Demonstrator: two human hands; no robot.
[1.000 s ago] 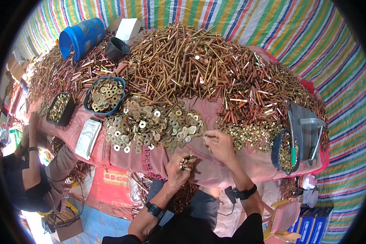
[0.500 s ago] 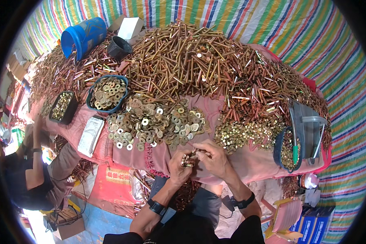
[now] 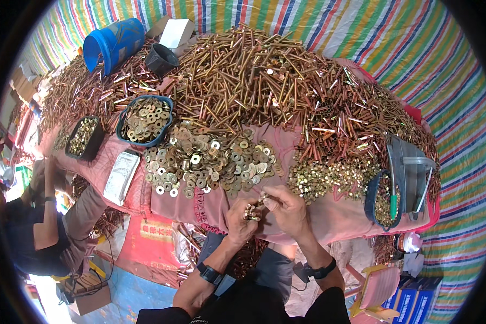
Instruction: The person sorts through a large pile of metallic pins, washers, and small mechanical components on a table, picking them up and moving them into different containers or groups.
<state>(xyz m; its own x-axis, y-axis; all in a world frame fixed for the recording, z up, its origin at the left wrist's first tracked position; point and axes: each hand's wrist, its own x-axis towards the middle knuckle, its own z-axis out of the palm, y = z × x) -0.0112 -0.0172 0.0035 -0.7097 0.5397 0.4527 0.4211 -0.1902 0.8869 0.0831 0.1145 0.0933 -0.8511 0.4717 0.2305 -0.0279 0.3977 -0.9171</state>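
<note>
My left hand (image 3: pixel 240 222) is closed round a small bundle of brass-coloured bolts (image 3: pixel 252 212), their ends pointing up. Against it, my right hand (image 3: pixel 287 207) pinches with thumb and forefinger at a small piece by the top of the bundle; what it is I cannot make out. Just beyond my hands lie a heap of flat round washers (image 3: pixel 208 162) on the left and a spread of small gold-coloured nuts (image 3: pixel 329 175) on the right. A large pile of long metal tubes and rods (image 3: pixel 248 81) covers the far side.
A blue tub of washers (image 3: pixel 144 121), a black tray of nuts (image 3: pixel 83 137) and a silver block (image 3: pixel 122 178) are at left. On the right stand a dark tub of nuts (image 3: pixel 382 200) and a grey dustpan (image 3: pixel 407 173). Another person (image 3: pixel 43 227) sits at far left.
My right hand has shifted slightly, its fingertips still at the bundle. My left hand keeps its hold, and the view has moved a little.
</note>
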